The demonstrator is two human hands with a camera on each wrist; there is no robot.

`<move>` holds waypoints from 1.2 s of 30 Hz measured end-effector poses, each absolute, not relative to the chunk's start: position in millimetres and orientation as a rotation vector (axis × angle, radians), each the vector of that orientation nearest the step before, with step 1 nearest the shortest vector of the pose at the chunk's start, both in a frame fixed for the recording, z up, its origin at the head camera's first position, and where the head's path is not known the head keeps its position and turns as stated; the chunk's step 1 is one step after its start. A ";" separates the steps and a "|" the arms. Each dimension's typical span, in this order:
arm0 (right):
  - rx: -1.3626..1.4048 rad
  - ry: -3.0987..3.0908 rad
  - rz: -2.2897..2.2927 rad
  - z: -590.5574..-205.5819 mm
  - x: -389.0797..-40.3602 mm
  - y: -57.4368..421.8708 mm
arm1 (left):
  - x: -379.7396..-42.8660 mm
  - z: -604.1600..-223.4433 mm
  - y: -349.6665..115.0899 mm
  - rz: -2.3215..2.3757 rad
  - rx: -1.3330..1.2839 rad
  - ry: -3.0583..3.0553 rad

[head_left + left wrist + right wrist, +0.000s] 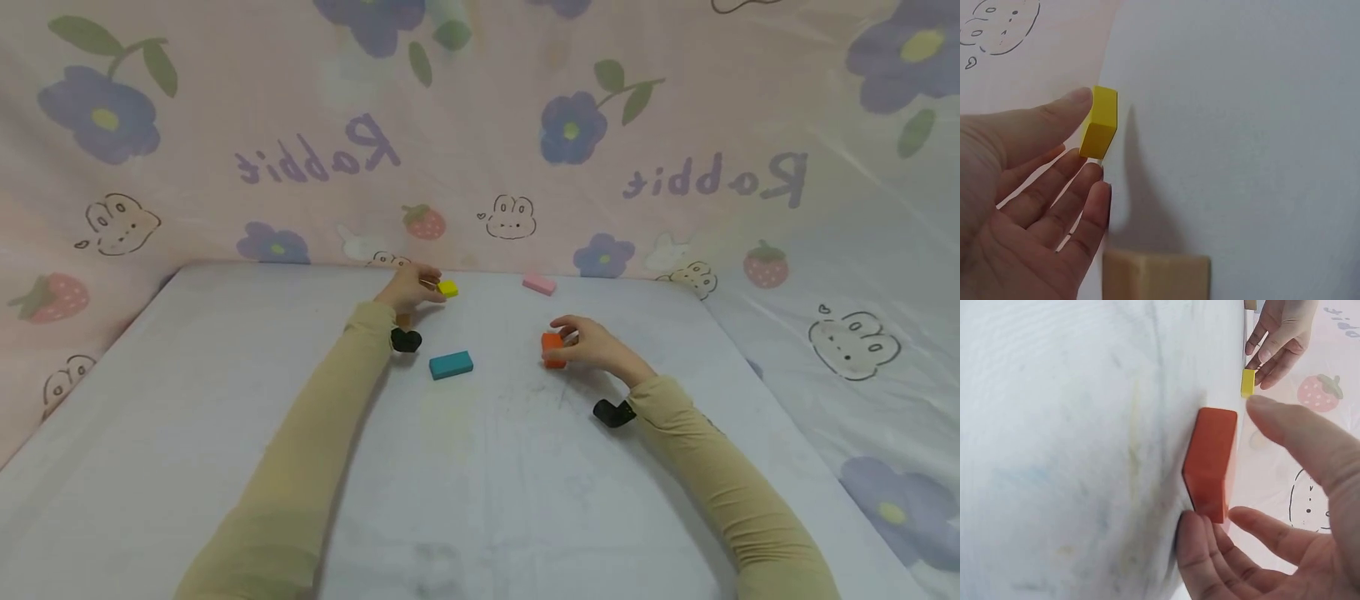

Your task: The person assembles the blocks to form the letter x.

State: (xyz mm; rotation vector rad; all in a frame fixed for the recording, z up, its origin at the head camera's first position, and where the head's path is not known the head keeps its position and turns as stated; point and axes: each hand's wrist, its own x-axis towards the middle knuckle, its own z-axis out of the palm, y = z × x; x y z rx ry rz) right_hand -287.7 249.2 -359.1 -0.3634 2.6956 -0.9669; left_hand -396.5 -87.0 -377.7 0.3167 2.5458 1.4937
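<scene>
My left hand is at the far side of the table, beside a small yellow block. In the left wrist view the thumb lies over the edge of that block, and the other fingers spread loosely below it. A firm pinch is not visible. Near my right hand an orange block stands on the table. The right wrist view shows the thumb apart from its upper end, while the fingertips come close to its lower end. Whether they touch it is hard to tell.
A teal block lies between the arms, and a pink block at the back. Close to the left wrist is a light wooden block, mostly hidden in the head view. A patterned cloth hangs behind the white table.
</scene>
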 end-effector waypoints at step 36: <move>-0.503 2.616 -1.013 -358.1 -287.3 245.0 | -399.7 -384.7 -66.4 1.464 0.278 2.667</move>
